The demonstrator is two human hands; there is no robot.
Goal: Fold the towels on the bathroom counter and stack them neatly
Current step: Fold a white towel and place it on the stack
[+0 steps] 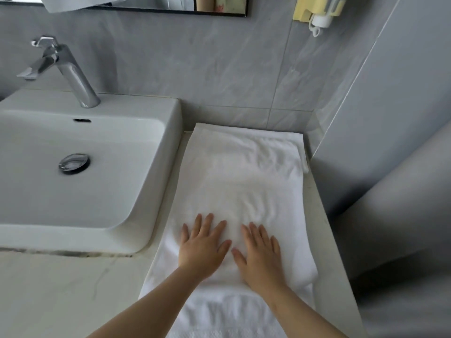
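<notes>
A white towel [241, 176] lies spread lengthwise on the pale counter [324, 230] to the right of the sink, reaching from the back wall to the front edge. Its near part is doubled over, and more white towel [219, 315] shows underneath at the front edge. My left hand [203, 247] rests flat on the near part of the towel, fingers spread. Beside it, a little to the right, my right hand [260, 254] lies flat in the same way. Neither hand grips any cloth.
A white rectangular sink [80, 223] with a chrome faucet [66, 69] and drain plug [74, 162] fills the left. Grey tiled walls close the back and right. A mirror [146, 3] and a yellow wall dispenser [317, 11] hang above.
</notes>
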